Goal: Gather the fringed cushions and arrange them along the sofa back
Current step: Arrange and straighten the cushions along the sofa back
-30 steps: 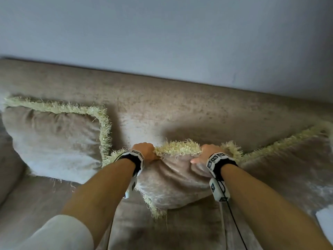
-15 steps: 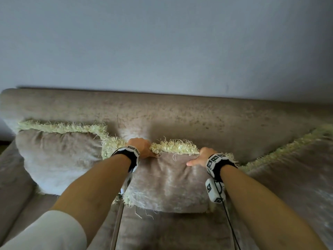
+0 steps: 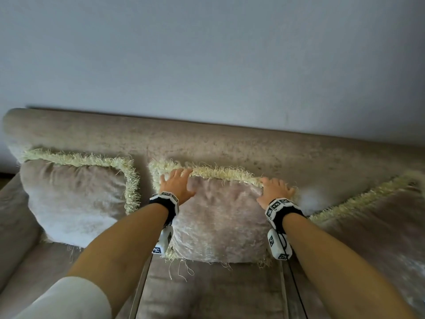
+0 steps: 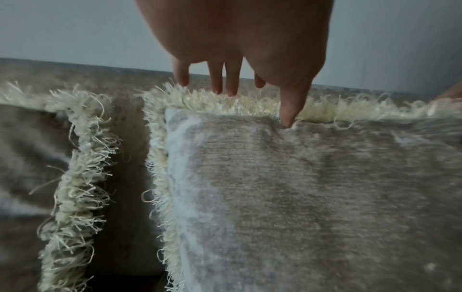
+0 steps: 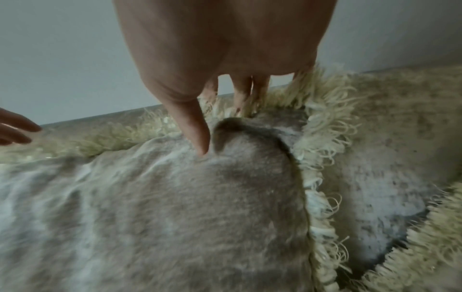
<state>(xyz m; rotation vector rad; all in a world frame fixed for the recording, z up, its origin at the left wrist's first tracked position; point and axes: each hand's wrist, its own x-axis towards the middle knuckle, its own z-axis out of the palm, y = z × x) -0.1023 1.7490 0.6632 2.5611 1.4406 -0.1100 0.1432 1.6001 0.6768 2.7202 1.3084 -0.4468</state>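
Sofa (image 3: 207, 143), seemingly velvet, against wall (image 3: 207, 54)

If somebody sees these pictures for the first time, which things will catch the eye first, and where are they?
Two bare hands, the left hand and the right hand, rest with straight fingers on the top fringe of the middle cushion, which leans on the sofa back. Another fringed cushion stands to its left, with a gap between them.

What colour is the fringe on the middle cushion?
Pale cream-yellow fringe, clearest in the left wrist view.
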